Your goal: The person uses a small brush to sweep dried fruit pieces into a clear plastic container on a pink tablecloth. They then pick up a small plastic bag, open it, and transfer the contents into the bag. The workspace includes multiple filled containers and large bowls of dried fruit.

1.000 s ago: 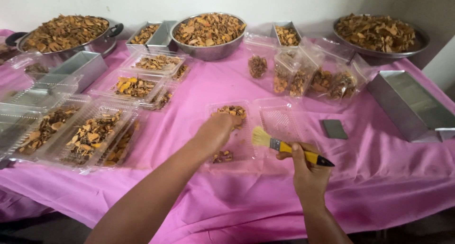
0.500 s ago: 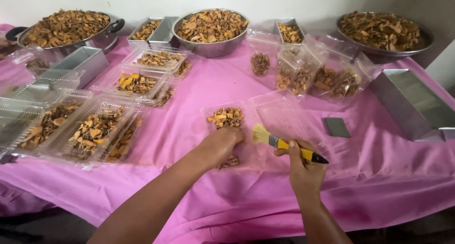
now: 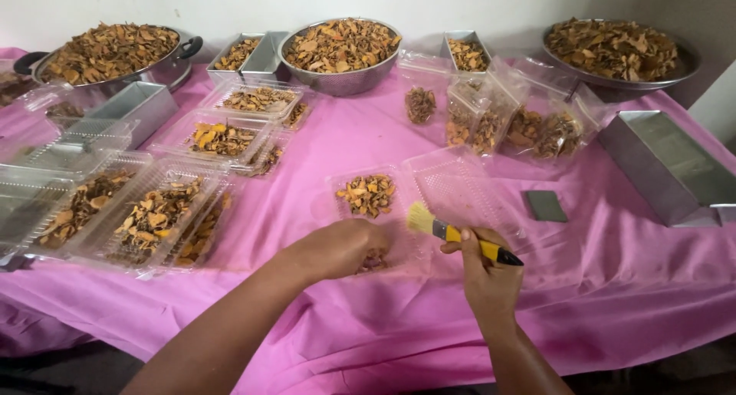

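A pink-clothed counter [image 3: 307, 203] is carrying metal bowls [image 3: 341, 54] and filled clear trays [image 3: 153, 218]. An open clear container [image 3: 399, 199] of dried pieces is lying before both hands. The left hand [image 3: 337, 248] is resting curled on its near edge, fingers pressed together. The right hand [image 3: 487, 276] fingers are pinching a yellow brush [image 3: 460, 234], bristles just beside the container.

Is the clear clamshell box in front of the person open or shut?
Open. The clear clamshell box has its lid folded back flat on the pink cloth, with dried pieces lying uncovered in the tray half.
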